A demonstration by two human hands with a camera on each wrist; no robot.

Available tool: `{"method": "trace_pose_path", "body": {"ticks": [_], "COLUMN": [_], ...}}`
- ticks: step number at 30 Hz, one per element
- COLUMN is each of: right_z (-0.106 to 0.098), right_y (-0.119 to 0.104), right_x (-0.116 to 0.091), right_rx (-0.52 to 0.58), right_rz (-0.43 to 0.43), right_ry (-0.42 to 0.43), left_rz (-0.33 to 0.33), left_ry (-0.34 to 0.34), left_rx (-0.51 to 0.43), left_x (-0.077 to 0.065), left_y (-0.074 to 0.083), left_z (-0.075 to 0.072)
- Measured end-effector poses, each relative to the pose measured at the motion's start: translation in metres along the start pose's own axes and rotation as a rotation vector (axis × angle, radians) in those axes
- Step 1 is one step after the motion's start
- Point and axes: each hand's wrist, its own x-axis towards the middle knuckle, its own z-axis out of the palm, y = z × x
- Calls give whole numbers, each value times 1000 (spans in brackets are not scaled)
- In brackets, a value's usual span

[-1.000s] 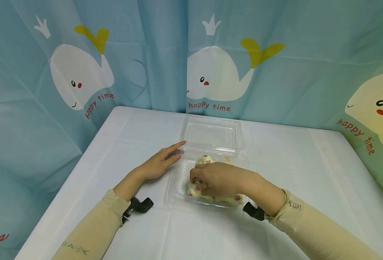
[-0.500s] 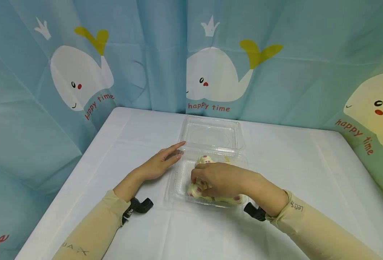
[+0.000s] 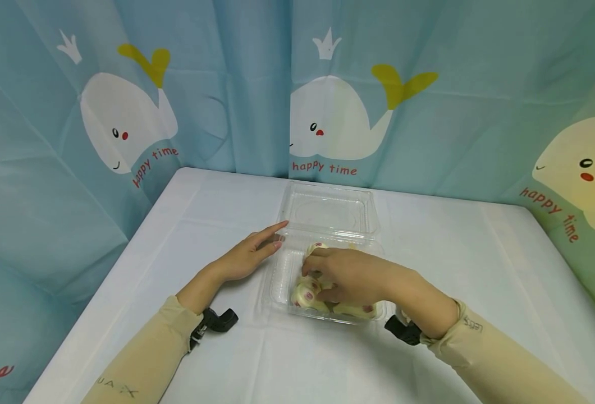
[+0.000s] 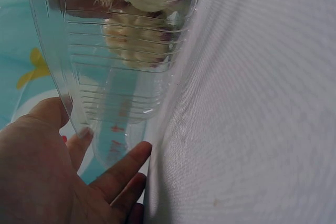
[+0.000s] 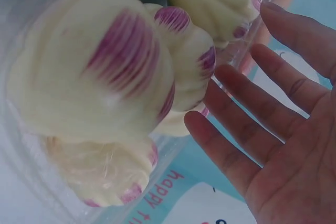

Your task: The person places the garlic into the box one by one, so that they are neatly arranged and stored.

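Note:
Several cream garlic bulbs with purple streaks [image 5: 126, 72] are heaped in the clear plastic box [image 3: 279, 280], whose lid [image 3: 328, 210] lies folded back. My right hand [image 3: 355, 275] is over the bulbs and hides part of them in the head view. In the right wrist view its fingers are extended beside the garlic, the tips close to or touching it, gripping nothing. My left hand [image 3: 242, 257] lies at the box's left edge. Its fingers [image 4: 123, 171] are spread and relaxed around that corner in the left wrist view, touching the wall or nearly so.
A white cloth covers the table [image 3: 459, 269]. Behind and beside it hangs a blue curtain [image 3: 257, 95] printed with whales. Black camera mounts [image 3: 214, 322] are strapped to both wrists.
My right hand has risen slightly and shifted a little to the right, uncovering more of the lower-left bulb. The left hand and the box have stayed put.

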Motion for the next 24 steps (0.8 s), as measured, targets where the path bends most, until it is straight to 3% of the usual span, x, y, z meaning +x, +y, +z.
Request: {"method": "trace_pose_path", "body": {"ticks": [9,24], "right_z": [-5,-10], "right_y": [4,22], "right_x": [-10,-37], "right_rx": [52,92], "right_rz": [48,76], "right_ry": [28,166], "left_rz": [24,14], "left_ry": [-5,-1], "left_rx": [-2,1], "left_x": [1,0], "left_y": [0,0], "left_z": [0,0]}}
